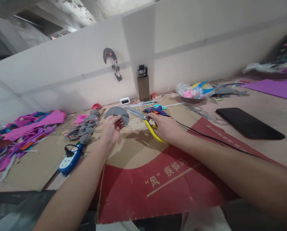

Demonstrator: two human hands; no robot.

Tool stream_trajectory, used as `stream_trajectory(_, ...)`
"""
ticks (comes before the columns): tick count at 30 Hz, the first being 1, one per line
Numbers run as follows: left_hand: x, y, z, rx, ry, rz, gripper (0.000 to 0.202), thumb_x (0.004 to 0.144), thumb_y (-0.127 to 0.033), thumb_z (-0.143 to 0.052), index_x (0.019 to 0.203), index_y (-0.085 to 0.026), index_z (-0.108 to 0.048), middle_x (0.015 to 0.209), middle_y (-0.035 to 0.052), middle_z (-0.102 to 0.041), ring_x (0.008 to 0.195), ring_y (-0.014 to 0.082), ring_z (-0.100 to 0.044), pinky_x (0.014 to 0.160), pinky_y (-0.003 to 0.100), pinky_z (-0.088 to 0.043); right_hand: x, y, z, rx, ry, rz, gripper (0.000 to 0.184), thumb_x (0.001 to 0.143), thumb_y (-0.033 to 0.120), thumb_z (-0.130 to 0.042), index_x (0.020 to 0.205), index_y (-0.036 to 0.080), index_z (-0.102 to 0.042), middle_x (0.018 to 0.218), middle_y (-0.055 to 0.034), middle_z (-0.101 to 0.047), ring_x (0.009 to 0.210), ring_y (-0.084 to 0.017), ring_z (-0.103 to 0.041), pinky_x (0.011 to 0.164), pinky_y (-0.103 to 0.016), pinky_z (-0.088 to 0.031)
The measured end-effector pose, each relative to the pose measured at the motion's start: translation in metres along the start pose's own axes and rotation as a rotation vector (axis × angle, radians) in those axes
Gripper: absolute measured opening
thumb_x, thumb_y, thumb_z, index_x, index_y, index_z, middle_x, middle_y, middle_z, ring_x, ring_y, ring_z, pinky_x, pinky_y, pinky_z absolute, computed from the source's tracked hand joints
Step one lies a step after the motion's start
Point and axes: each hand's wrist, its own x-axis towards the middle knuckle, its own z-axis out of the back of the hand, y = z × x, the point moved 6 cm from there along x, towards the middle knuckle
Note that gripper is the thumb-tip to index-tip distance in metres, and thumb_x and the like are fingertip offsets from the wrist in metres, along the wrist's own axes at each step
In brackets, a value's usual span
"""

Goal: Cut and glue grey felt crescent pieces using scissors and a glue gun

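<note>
My left hand (pixel 111 128) is closed on a grey fan-shaped foam piece (pixel 118 114), held up over the cardboard sheet (pixel 143 179). My right hand (pixel 164 126) grips yellow-handled scissors (pixel 143 119); their blades are open and point left toward the grey piece, a short gap away. Just behind the right hand a blue glue gun (pixel 156 110) lies on the cardboard, and its black cord (pixel 206 136) runs off to the right.
A pile of grey foam shapes (pixel 85 130) and a blue-white power strip (pixel 70 158) lie left. Pink and purple foam scraps (pixel 25 131) crowd the far left. A bottle (pixel 143 83), small clock (pixel 124 101), metal bowl (pixel 193 93), black phone (pixel 249 123) and purple sheet (pixel 275 88) lie behind and right.
</note>
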Motion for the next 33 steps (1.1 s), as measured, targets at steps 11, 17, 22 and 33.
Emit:
stream_trajectory(11,-0.007,0.005,-0.011,0.098,0.108,0.039,0.019,0.060,-0.019,-0.074,0.068,-0.016,-0.058,0.064,-0.0008,-0.062,0.053,0.0089,-0.056,0.047,0.019,-0.040,0.002,-0.003,-0.004,0.542,-0.045,-0.063,0.039,0.088,0.044,-0.049,0.120,0.021,-0.051,0.087,-0.0023,-0.068,0.072,-0.016,-0.060,0.064,-0.025,-0.043)
stream_trajectory(17,-0.006,0.001,-0.008,-0.028,0.008,0.107,0.025,0.058,-0.016,-0.070,0.061,-0.018,-0.045,0.054,-0.0058,-0.052,0.048,0.0081,-0.051,0.049,0.022,-0.046,0.000,0.008,0.003,0.400,-0.077,0.067,0.040,0.087,0.036,-0.050,0.123,0.018,-0.051,0.084,-0.0035,-0.063,0.068,-0.015,-0.056,0.065,-0.025,-0.040)
stream_trajectory(22,-0.003,-0.005,-0.006,-0.085,0.025,0.063,0.022,0.062,-0.016,-0.068,0.064,-0.018,-0.047,0.055,-0.0059,-0.054,0.047,0.0076,-0.050,0.046,0.021,-0.042,-0.001,0.010,0.001,0.210,-0.098,0.129,0.044,0.084,0.027,-0.053,0.126,0.015,-0.049,0.096,-0.0094,-0.062,0.087,-0.020,-0.055,0.077,-0.029,-0.040)
stream_trajectory(33,-0.006,-0.014,-0.007,-0.016,0.021,-0.095,0.022,0.061,-0.021,-0.074,0.068,-0.017,-0.054,0.063,-0.0030,-0.061,0.054,0.0087,-0.056,0.050,0.020,-0.044,-0.003,0.006,0.005,-0.073,-0.085,0.074,0.047,0.085,0.031,-0.048,0.131,0.021,-0.046,0.108,-0.0108,-0.063,0.089,-0.023,-0.060,0.072,-0.030,-0.040)
